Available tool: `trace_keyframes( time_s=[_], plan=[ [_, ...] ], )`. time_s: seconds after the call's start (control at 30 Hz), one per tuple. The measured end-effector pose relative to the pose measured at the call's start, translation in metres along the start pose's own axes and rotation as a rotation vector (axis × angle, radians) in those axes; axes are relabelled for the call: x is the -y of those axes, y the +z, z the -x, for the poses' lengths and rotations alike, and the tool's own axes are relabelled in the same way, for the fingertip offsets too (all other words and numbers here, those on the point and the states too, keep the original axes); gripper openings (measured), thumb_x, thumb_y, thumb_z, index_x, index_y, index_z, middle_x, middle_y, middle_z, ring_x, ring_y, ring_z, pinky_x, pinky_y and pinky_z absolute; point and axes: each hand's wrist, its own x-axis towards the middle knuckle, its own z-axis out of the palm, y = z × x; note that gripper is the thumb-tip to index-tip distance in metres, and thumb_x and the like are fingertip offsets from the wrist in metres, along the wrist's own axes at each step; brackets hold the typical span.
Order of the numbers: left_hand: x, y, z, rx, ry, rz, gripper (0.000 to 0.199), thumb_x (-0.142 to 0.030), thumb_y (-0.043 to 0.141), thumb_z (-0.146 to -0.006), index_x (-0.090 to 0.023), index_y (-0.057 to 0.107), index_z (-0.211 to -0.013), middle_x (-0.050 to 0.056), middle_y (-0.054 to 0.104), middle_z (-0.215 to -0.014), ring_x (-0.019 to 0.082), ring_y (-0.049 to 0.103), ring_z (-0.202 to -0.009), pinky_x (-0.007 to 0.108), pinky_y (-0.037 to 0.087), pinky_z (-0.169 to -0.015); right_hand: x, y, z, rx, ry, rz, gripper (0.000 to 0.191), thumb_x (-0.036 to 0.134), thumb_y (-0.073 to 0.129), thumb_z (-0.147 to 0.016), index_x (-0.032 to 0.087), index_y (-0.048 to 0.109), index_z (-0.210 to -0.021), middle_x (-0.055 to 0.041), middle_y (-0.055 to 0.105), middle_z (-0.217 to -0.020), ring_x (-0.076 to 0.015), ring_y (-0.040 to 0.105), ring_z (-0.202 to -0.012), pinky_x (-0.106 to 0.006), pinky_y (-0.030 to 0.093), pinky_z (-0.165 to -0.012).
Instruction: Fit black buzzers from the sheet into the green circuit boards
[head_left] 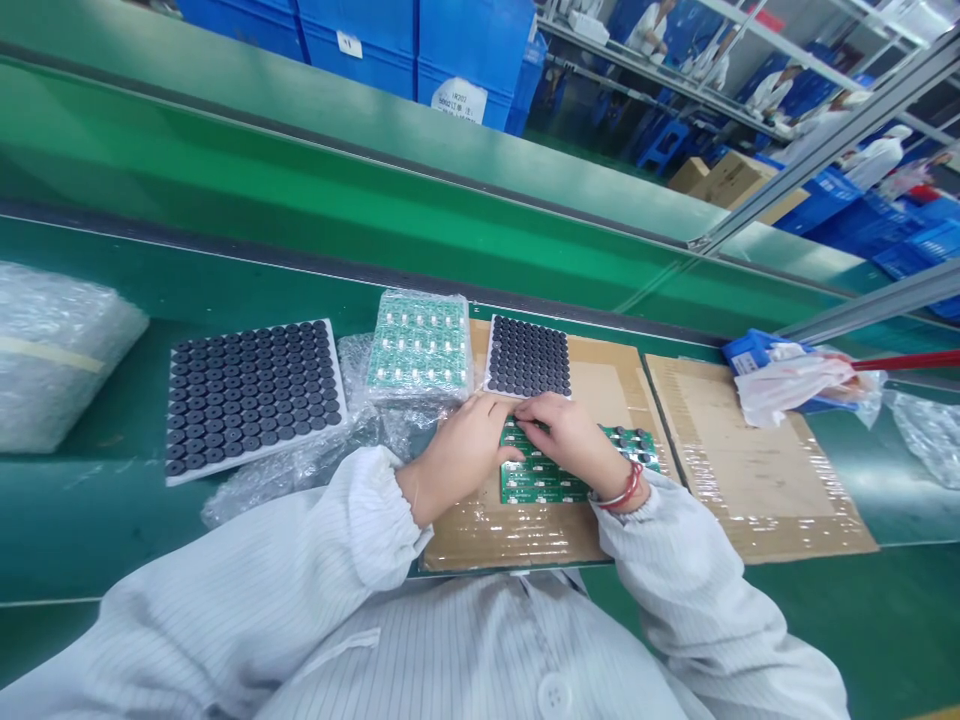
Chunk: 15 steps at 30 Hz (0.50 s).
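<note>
A green circuit board panel (536, 487) lies on a cardboard sheet, with black round parts (634, 440) on its right end. My left hand (463, 450) rests at the panel's left edge, its thumb apart from the fingers and over the board. Over the panel's upper left corner, my right hand (566, 435) has its fingers pinched together; what they hold is hidden. Both hands' fingertips meet there. Just behind them sits a white sheet of black round parts (529, 355). Bubble-wrapped green boards (418, 345) are stacked to its left.
A larger sheet of black round parts (251, 395) lies left, beside loose bubble wrap (300, 485). A wrapped bundle (56, 355) is at far left. To the right are another cardboard sheet (757, 460) and a blue bin (754, 350) with plastic bags. A metal post (825, 160) slants behind.
</note>
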Motion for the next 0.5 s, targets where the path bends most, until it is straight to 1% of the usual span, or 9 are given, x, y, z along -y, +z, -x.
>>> trace_keyframes(
  time_s=[0.17,0.23,0.33,0.4,0.5],
  plan=[
    [0.0,0.0,0.0,0.003,-0.013,0.015,0.049,-0.034,0.067,-0.075,-0.014,0.049,-0.116,0.01,0.058,-0.113,0.025,0.053,-0.108,0.041,0.046,-0.091,-0.001,-0.005,-0.001,0.018,0.038,-0.018,0.025,0.0,0.062,-0.079,0.016,0.063,-0.097,-0.0042,0.064,-0.088,-0.0195,0.058,-0.08,-0.034,0.049,-0.074],
    [-0.001,0.0,0.0,0.006,-0.013,0.015,0.049,-0.035,0.067,-0.075,-0.014,0.05,-0.116,0.01,0.058,-0.112,0.025,0.053,-0.108,0.041,0.046,-0.091,-0.003,-0.005,0.0,0.006,0.049,-0.065,0.023,0.001,0.061,-0.08,0.017,0.063,-0.097,-0.0038,0.065,-0.09,-0.0191,0.059,-0.081,-0.035,0.049,-0.077],
    [-0.001,0.001,0.0,0.02,-0.022,-0.037,0.049,-0.037,0.067,-0.074,-0.013,0.052,-0.114,0.011,0.059,-0.108,0.026,0.054,-0.105,0.041,0.047,-0.089,-0.008,-0.003,0.003,-0.024,0.066,-0.154,0.018,0.002,0.06,-0.082,0.017,0.065,-0.091,-0.0033,0.065,-0.09,-0.0192,0.06,-0.085,-0.036,0.049,-0.079],
    [0.0,0.002,0.0,0.028,-0.03,-0.068,0.049,-0.039,0.067,-0.074,-0.013,0.053,-0.113,0.01,0.058,-0.106,0.027,0.055,-0.103,0.041,0.048,-0.087,-0.011,-0.001,0.004,-0.038,0.046,-0.163,0.017,0.003,0.058,-0.083,0.017,0.065,-0.088,-0.0037,0.066,-0.09,-0.0199,0.06,-0.086,-0.037,0.05,-0.079],
    [0.001,0.003,0.0,0.023,-0.027,-0.053,0.049,-0.039,0.066,-0.075,-0.016,0.053,-0.116,0.009,0.057,-0.108,0.026,0.054,-0.104,0.041,0.047,-0.088,-0.011,0.0,0.005,-0.037,-0.054,-0.065,0.017,0.005,0.054,-0.086,0.016,0.066,-0.091,-0.0066,0.066,-0.092,-0.022,0.059,-0.088,-0.04,0.051,-0.079]
  ],
)
